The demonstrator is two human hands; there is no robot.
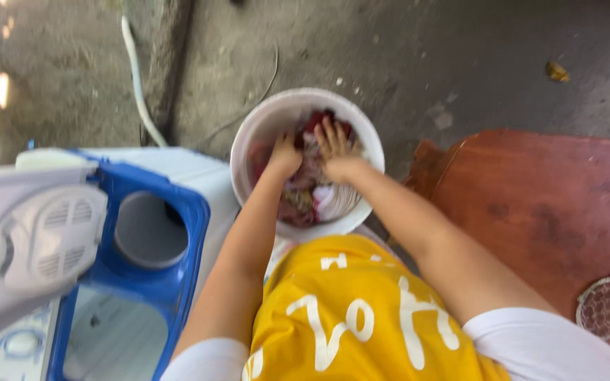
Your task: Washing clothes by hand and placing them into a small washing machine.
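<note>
Ground: I look straight down on a grey concrete floor (460,49), rough and stained, with patches of sunlight along its far left edge.
Washing machine: to my left stands a twin-tub washing machine (135,282) with a blue top frame; its white vented lid (33,236) is raised toward me, and I see a round grey spin opening with a pale rectangular tub below it.
Wooden piece: to my right lies a reddish-brown wooden board (545,204) with a curved edge, resting on the floor.
Shirt: my yellow shirt (361,317) with white lettering and white sleeves fills the lower middle of the view.
Basin: a round white basin (255,134) sits on the floor just ahead of me, between the machine and the board, close beside the machine's corner.
Laundry: a heap of wet laundry (305,194) in dark red, pink and white lies inside the basin.
Hose: a thin white hose (135,77) runs across the floor behind the machine.
Round mat: a small woven disc (608,307) rests on the board's near right corner.
Left hand: my left hand (284,156) is curled into a fist, bunching the laundry.
Right hand: my right hand (335,144) lies flat with fingers spread, pressing on the laundry, gripping nothing.
Leaf: a small yellow leaf (556,70) lies far right on the floor.
</note>
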